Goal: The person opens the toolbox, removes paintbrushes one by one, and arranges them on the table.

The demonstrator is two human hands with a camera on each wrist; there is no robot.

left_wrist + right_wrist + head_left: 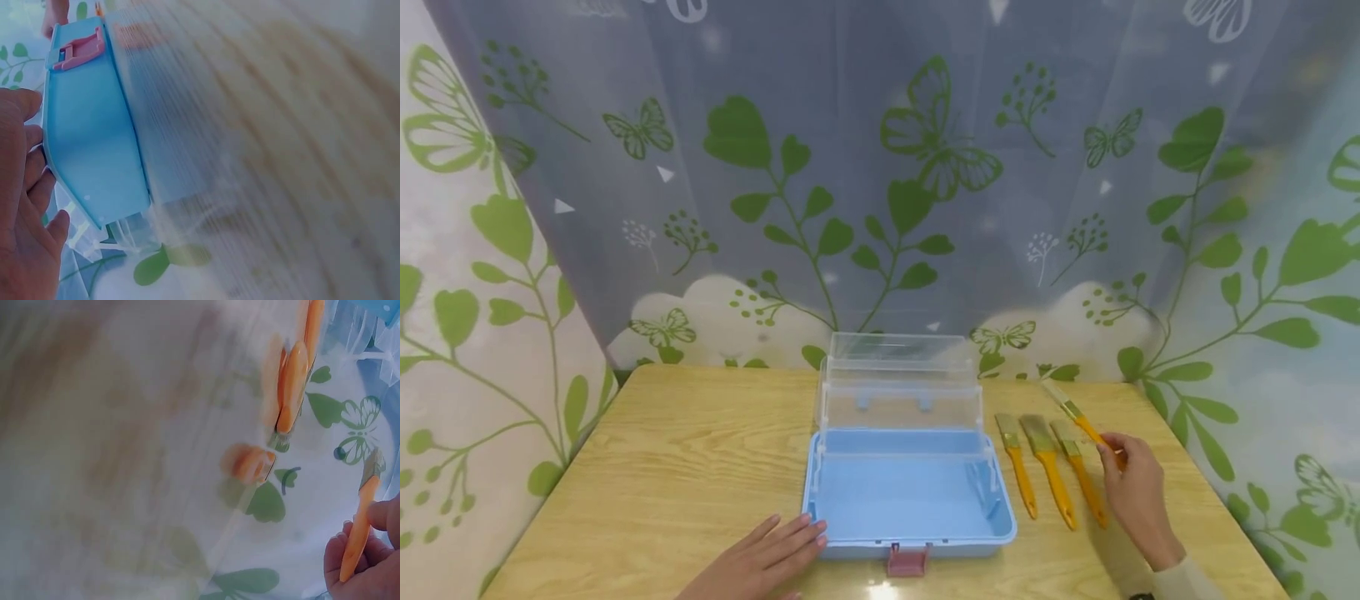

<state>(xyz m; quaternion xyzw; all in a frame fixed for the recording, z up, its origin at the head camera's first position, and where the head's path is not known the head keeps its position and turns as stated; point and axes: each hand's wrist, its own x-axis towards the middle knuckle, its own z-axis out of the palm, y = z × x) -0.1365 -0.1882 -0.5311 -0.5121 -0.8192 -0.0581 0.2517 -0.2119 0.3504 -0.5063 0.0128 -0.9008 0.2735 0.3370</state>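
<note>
A blue plastic box point(910, 500) stands on the table with its clear lid point(901, 400) raised at the back and a pink latch point(907, 562) at the front. My left hand point(763, 557) lies with fingers extended against the box's front left corner; in the left wrist view its fingers point(37, 162) are beside the blue wall. To the right, my right hand point(1137, 487) pinches the orange handle of a paintbrush point(1078, 421), bristles pointing away and to the left. In the right wrist view that paintbrush point(359, 531) sits between thumb and fingers.
Three more paintbrushes lie side by side between box and right hand: a left one point(1018, 467), a middle one point(1051, 475) and a right one point(1081, 475). The wooden table point(700, 450) meets a leaf-and-butterfly patterned curtain point(850, 208) at the back and sides.
</note>
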